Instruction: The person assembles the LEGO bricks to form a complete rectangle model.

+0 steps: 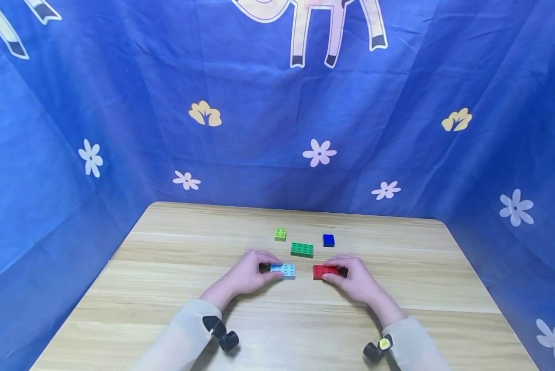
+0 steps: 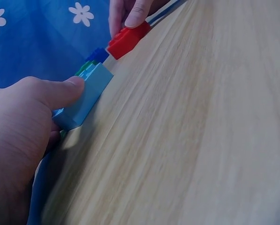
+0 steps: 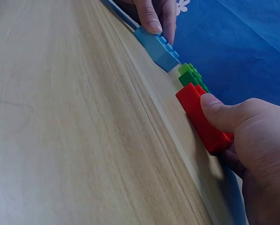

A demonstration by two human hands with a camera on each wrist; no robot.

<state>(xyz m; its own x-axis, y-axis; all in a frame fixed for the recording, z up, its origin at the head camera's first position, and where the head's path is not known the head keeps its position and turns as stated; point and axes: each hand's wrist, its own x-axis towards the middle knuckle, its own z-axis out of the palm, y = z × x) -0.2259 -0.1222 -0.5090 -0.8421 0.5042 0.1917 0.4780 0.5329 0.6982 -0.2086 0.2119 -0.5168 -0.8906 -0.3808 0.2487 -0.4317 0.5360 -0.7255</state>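
Observation:
My left hand [image 1: 251,273] pinches a light blue toy building brick [image 1: 286,271] between thumb and fingers, low over the table. Across a small gap, my right hand [image 1: 353,278] grips a red brick [image 1: 319,272] by its near and far sides. Both bricks lie lengthwise left to right, studs up. In the left wrist view the thumb presses the side of the light blue brick [image 2: 90,96]. The right wrist view has the other thumb against the red brick [image 3: 200,117]. The fingers on the far sides are mostly hidden there.
Behind the two held bricks lies a green brick [image 1: 302,250]. Farther back are a small lime green brick [image 1: 280,234] on the left and a small dark blue brick [image 1: 328,240] on the right. A blue patterned cloth [image 1: 258,170] encloses the wooden table [image 1: 166,247] at back and sides.

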